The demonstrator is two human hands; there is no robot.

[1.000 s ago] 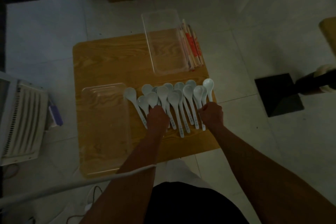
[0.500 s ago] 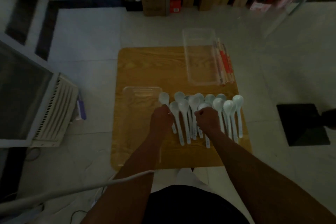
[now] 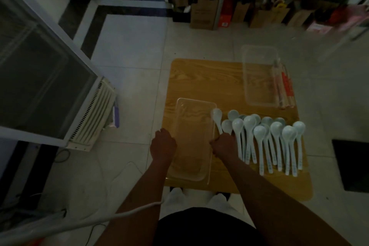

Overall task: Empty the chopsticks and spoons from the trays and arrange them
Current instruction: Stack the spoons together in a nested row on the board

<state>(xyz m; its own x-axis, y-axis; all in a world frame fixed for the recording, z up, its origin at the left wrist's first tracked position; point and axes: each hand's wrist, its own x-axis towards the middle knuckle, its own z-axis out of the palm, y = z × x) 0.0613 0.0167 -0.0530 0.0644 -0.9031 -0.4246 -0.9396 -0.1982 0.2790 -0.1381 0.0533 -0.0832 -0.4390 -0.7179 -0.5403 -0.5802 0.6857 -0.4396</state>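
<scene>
One spoon [image 3: 216, 115] is pinched by its handle in the right hand [image 3: 223, 145] — lay it parallel, just beside the row of spoons [image 3: 276, 132] on the counter [image 3: 199, 78]. The left hand [image 3: 163, 144] curls at the near tray [image 3: 196, 99] rim — whether it grips, I cannot tell.

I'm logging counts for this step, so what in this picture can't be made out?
Head view, dim:
- Spoons: rear ones overlapped by front ones; count unsure.
- Chopsticks: blurred, packed together beside the far tray.
- Left hand, right hand: fingers hidden under the hands' backs; grips unclear.
- Print on spoon handles: too small.
</scene>
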